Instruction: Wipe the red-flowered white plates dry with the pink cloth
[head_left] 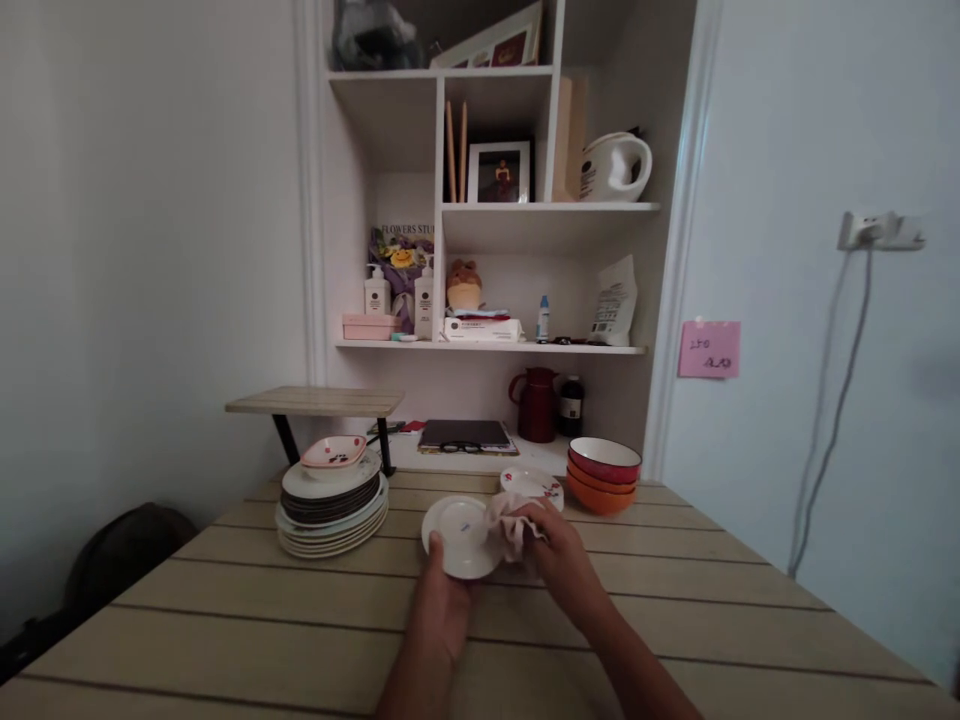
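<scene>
My left hand (442,595) grips a small white plate (457,540) by its near left edge, thumb on the rim. The plate is tilted over the table, its underside with a small blue mark facing me. In my right hand (556,545) is a crumpled pale pink cloth (511,522), bunched in the fingers and against the plate's right edge. Just behind the cloth lies a white plate with red floral decoration (534,484), partly hidden by the cloth and hand.
A stack of plates (334,515) topped by a square bowl (335,452) stands left, before a small raised shelf (315,400). Red and orange bowls (602,475) are stacked at the right. Behind are a laptop (463,434), a red jug (537,405) and a dark bottle (571,405).
</scene>
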